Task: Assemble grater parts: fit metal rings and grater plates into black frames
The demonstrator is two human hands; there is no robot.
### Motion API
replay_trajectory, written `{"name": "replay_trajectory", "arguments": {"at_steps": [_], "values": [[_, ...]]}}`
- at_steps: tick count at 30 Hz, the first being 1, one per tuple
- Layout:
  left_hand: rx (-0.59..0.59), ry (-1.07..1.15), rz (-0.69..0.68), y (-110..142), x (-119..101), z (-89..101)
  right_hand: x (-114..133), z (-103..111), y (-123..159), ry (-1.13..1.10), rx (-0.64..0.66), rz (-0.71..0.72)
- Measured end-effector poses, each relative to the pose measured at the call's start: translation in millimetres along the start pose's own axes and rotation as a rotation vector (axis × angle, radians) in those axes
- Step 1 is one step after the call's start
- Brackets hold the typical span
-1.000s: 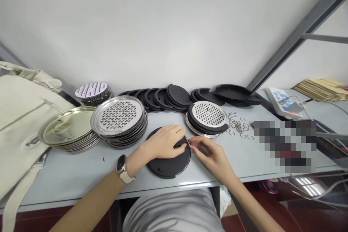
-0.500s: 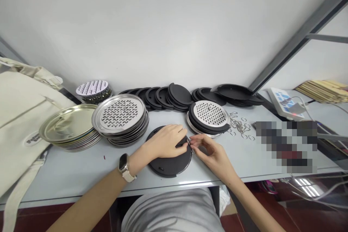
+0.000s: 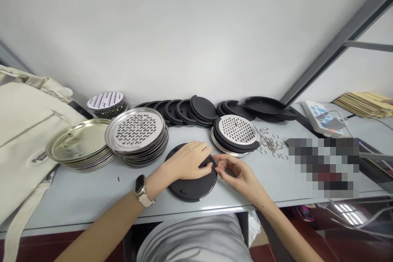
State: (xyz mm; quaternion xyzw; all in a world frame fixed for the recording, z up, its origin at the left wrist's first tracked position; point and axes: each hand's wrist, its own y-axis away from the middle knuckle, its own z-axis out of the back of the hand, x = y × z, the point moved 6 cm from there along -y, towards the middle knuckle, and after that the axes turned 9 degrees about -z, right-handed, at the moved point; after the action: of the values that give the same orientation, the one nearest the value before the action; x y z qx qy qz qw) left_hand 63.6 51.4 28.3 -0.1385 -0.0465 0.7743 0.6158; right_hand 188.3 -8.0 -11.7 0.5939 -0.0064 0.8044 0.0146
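A round black disc lies flat near the table's front edge. My left hand, a watch on its wrist, rests on top of the disc and presses it down, fingers curled at the disc's right rim. My right hand meets it at that rim, thumb and fingers pinched together on something small I cannot make out. A heap of small metal rings lies to the right.
Behind stand a stack of perforated metal discs, shiny metal plates, a perforated disc on black discs and a row of black discs along the wall. A cream bag is at the left, a power strip at the right.
My right hand has closed in slightly toward the disc's rim, its fingers now pinched tighter against my left fingertips. The left hand and disc have stayed put.
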Motion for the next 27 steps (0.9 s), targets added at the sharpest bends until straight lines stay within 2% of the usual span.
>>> {"name": "replay_trajectory", "arguments": {"at_steps": [4,8,17,22,27], "values": [[-0.002,-0.005,0.001,-0.4,0.0,-0.3,-3.5,-1.5,-1.7,-0.003,0.004,-0.018],[0.0,0.001,0.004,-0.7,-0.1,-0.1,-3.9,-1.8,-0.8,0.01,-0.023,0.022],[-0.006,-0.018,0.001,0.1,-0.6,0.4,1.1,-0.7,2.9,0.192,-0.07,0.081],[-0.003,-0.02,0.009,0.1,-0.7,0.9,-0.1,1.7,2.5,0.238,-0.119,0.076],[-0.01,-0.012,0.01,0.4,-0.3,0.9,-4.6,4.6,1.2,0.194,-0.134,0.035]]}}
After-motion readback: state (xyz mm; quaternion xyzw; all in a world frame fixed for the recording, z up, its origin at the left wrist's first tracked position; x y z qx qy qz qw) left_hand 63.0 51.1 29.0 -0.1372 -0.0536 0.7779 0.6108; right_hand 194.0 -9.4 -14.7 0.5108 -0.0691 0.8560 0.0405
